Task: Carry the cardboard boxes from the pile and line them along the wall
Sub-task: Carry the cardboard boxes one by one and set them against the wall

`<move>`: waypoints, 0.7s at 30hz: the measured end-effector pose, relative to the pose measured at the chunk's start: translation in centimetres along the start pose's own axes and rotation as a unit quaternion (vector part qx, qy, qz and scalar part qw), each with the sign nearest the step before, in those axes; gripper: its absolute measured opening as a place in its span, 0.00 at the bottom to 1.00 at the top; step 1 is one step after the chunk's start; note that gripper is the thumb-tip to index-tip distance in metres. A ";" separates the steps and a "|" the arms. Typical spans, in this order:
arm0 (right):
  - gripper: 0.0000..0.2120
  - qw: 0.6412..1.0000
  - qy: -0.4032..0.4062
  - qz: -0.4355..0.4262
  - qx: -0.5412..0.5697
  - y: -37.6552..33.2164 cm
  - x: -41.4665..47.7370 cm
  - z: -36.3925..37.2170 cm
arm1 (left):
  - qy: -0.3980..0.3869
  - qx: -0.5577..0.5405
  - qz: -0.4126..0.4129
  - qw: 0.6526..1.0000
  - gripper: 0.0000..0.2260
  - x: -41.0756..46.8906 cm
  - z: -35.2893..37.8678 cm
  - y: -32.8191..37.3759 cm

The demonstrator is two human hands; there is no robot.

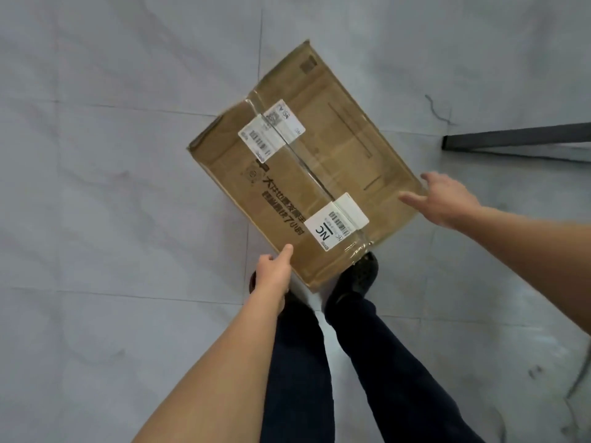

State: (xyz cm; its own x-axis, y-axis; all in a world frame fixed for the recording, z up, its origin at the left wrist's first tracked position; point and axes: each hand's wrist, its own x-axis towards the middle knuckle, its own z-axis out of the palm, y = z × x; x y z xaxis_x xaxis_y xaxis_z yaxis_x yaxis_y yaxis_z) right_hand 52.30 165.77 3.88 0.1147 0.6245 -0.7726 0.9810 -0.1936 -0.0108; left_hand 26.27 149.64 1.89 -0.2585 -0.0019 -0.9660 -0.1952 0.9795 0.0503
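A brown cardboard box (pixel 307 164) with white shipping labels and clear tape along its seam is in the middle of the head view, turned diagonally above the grey tiled floor. My left hand (pixel 274 270) grips its near left edge, thumb on the top face and fingers hidden underneath. At the near right corner my right hand (pixel 443 199) has its fingers spread, touching the box's edge without wrapping it. No pile and no wall are in view.
My two legs in dark trousers and black shoes (pixel 359 276) stand just under the box's near corner. A dark metal bar (pixel 518 140) runs along the floor at the right edge. Grey floor tiles (pixel 128 187) lie all around.
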 end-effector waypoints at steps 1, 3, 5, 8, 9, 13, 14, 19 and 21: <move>0.39 1.000 -0.005 0.009 0.028 0.4 2.0 1.6 | -0.007 -0.031 -0.018 0.999 0.34 2.2 0.9 -1.1; 0.38 0.992 -0.004 0.032 0.122 0.6 4.0 3.1 | -0.034 -0.093 -0.039 0.994 0.38 4.4 1.9 -2.4; 0.36 0.977 0.001 0.045 0.208 0.6 4.8 4.3 | -0.083 -0.161 -0.046 0.982 0.36 5.4 2.8 -3.4; 0.36 0.971 -0.023 0.048 0.235 0.6 4.4 4.4 | -0.089 -0.199 -0.036 0.975 0.37 4.8 2.5 -3.9; 0.35 0.972 -0.036 0.047 0.226 0.2 3.8 4.1 | -0.078 -0.201 -0.028 0.976 0.37 4.4 1.9 -3.9; 0.37 0.983 -0.022 0.026 0.178 -2.8 0.6 0.5 | 0.015 -0.194 0.038 0.980 0.18 0.6 -2.9 -1.6; 0.38 0.983 -0.017 0.026 0.178 -4.1 -0.5 -0.6 | 0.043 -0.189 0.056 0.979 0.17 -0.4 -4.5 -0.7; 0.42 0.963 -0.026 0.016 0.268 -10.7 -4.2 -6.2 | 0.134 -0.171 0.131 0.967 0.20 -6.2 -12.4 4.8; 0.39 0.947 -0.045 0.004 0.318 -12.4 -5.1 -7.6 | 0.138 -0.179 0.165 0.960 0.19 -7.4 -14.2 6.3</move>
State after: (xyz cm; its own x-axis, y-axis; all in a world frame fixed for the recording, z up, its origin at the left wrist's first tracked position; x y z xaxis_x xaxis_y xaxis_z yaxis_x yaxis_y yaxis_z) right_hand 40.78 170.74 12.85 0.0795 0.5602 -0.8246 0.6851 -0.6315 -0.3630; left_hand 13.51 152.92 12.93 -0.5939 0.1939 -0.7808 -0.3602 0.8037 0.4736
